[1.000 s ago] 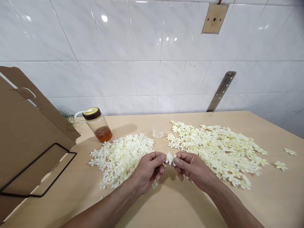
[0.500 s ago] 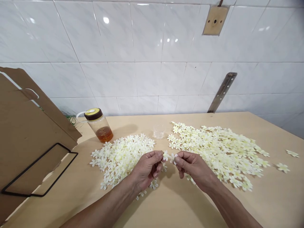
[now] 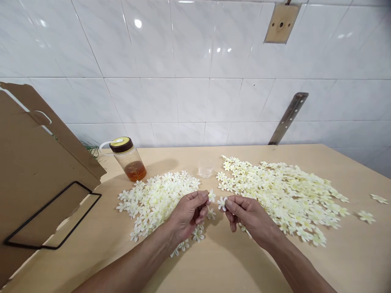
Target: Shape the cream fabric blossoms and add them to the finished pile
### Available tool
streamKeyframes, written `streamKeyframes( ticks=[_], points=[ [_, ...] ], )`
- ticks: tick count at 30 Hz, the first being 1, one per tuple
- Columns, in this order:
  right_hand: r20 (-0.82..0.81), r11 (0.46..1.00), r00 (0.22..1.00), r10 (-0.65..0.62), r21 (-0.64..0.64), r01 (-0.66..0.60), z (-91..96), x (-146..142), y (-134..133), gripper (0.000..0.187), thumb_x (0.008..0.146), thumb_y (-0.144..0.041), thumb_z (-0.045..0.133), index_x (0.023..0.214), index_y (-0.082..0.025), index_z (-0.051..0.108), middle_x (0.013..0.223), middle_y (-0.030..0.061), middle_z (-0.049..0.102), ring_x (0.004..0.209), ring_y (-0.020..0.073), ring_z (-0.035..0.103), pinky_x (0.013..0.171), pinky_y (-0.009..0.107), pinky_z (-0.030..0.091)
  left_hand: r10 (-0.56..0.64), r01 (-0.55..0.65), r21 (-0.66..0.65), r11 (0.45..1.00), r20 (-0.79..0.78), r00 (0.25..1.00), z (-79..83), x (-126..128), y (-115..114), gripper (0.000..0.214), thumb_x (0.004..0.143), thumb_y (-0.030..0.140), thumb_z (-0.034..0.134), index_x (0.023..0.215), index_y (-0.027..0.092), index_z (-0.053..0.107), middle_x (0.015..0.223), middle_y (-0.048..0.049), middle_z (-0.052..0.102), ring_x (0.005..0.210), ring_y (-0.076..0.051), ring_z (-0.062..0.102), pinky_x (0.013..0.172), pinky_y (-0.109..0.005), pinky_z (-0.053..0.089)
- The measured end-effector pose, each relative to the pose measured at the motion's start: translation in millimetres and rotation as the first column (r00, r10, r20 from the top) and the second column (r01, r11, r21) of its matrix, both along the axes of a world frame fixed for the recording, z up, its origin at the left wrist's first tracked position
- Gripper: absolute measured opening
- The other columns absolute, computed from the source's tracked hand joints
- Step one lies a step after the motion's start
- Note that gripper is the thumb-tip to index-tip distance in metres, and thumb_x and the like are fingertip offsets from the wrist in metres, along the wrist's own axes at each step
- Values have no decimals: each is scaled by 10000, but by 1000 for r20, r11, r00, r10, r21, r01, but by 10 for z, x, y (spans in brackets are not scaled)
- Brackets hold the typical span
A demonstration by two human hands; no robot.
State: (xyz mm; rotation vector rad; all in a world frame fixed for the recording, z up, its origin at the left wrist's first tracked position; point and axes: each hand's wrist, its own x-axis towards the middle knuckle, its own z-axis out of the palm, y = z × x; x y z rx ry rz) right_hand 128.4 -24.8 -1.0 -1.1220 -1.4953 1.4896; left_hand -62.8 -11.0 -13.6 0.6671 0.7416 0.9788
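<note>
Cream-white fabric blossoms, small, flat and star-shaped w/ a pale yellow centre. The left blossom [image 3: 211, 195] is pinched between thumb and forefinger of the left hand [image 3: 189, 213]. The right blossom [image 3: 222, 202] is pinched the same way by the right hand [image 3: 249, 215]. Both hands are closed on their pieces, just above the table [image 3: 232, 268] at front-centre. The two blossoms are near each other but apart, as far as I can tell.

Judging by looks, they are near weightless, soft and floppy at the petal tips. They seem neither slippery nor breakable, but easy to crease or blow away. The best hold is prob. a light fingertip pinch at the centre or a petal base — no squeeze needed.

Left of the hands lies a loose pile [image 3: 155, 199] of the same blossoms, whiter in tone. To the right is a bigger spread [image 3: 284, 189], more yellowish, w/ a few strays toward the far right edge.

Containers: a small clear cup [image 3: 205, 167] stands at the back between the piles — its contents can't be made out. A clear bottle [image 3: 128, 159] w/ a brown-and-yellow cap stands behind the left pile, approx. a third full of amber liquid. An open cardboard box [image 3: 36, 171] leans in at far left, its inside hidden.
</note>
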Motion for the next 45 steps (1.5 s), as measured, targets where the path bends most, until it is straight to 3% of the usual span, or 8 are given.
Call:
streamKeyframes(
  ticks=[7, 11, 14, 22, 28, 38, 43, 45],
  points=[
    [14, 1000, 1000, -3, -8, 3, 13, -18, -16, 297, 803, -451, 665, 854, -160, 638, 622, -25, 545, 496, 88, 516, 497, 221, 446, -1, 2, 10, 1000, -26, 1000, 8, -12, 11, 320, 759, 402, 711, 716, 133, 545, 526, 45, 487, 371, -24, 319, 356, -177, 188],
    [129, 999, 990, 51, -12, -50, -24, -36, -50, 404, 812, -463, 650, 1101, -184, 610, 734, 11, 601, 499, 102, 546, 460, 226, 432, 8, 8, 83, 996, -188, 982, 29, -17, -16, 334, 783, 454, 671, 732, 141, 565, 467, 51, 463, 368, -34, 308, 355, -170, 180],
    [161, 998, 986, -29, 58, 20, -71, -45, -63, 443, 842, -479, 606, 1172, -183, 595, 699, -3, 573, 443, 80, 485, 451, 233, 415, 85, -31, 161, 986, -340, 937, 39, 13, -55, 328, 764, 456, 686, 762, 141, 595, 477, 51, 470, 401, -44, 358, 369, -155, 233],
    [186, 985, 970, -155, 97, 139, -63, -129, -67, 341, 820, -500, 612, 822, -171, 704, 516, -39, 478, 420, 68, 367, 419, 213, 293, 254, -35, 414, 909, -487, 835, -18, 101, -154, 279, 808, 414, 630, 778, 138, 612, 524, 40, 493, 431, -59, 434, 420, -166, 343],
    [218, 985, 961, -172, 63, 162, -102, -99, -45, 348, 815, -520, 610, 794, -179, 679, 461, -56, 444, 419, 81, 378, 434, 212, 297, 287, -99, 400, 911, -443, 849, -3, 76, -153, 256, 837, 406, 591, 776, 158, 568, 516, 55, 471, 412, -48, 410, 422, -156, 346],
    [155, 991, 979, -130, 49, 123, -135, -63, -43, 410, 820, -549, 597, 647, -181, 542, 410, -56, 464, 393, 84, 392, 446, 211, 294, 243, -89, 334, 938, -457, 856, 19, 84, -142, 296, 817, 450, 611, 788, 157, 570, 608, 31, 535, 414, -41, 437, 394, -147, 341],
    [85, 995, 991, -105, 12, 104, -113, -73, -44, 421, 806, -546, 621, 630, -167, 568, 427, -51, 468, 402, 79, 409, 434, 206, 295, -40, 145, 227, 963, -411, 911, 61, 78, -182, 410, 836, 549, 537, 831, 146, 614, 494, 25, 510, 365, -73, 421, 349, -172, 316],
    [74, 995, 992, -104, 3, 104, -110, -72, -40, 422, 804, -546, 624, 630, -165, 572, 433, -49, 473, 401, 79, 415, 429, 206, 296, -86, 163, 191, 968, -360, 929, 76, 73, -191, 396, 816, 536, 582, 825, 142, 613, 493, 26, 515, 369, -67, 420, 359, -169, 320]
  ],
)
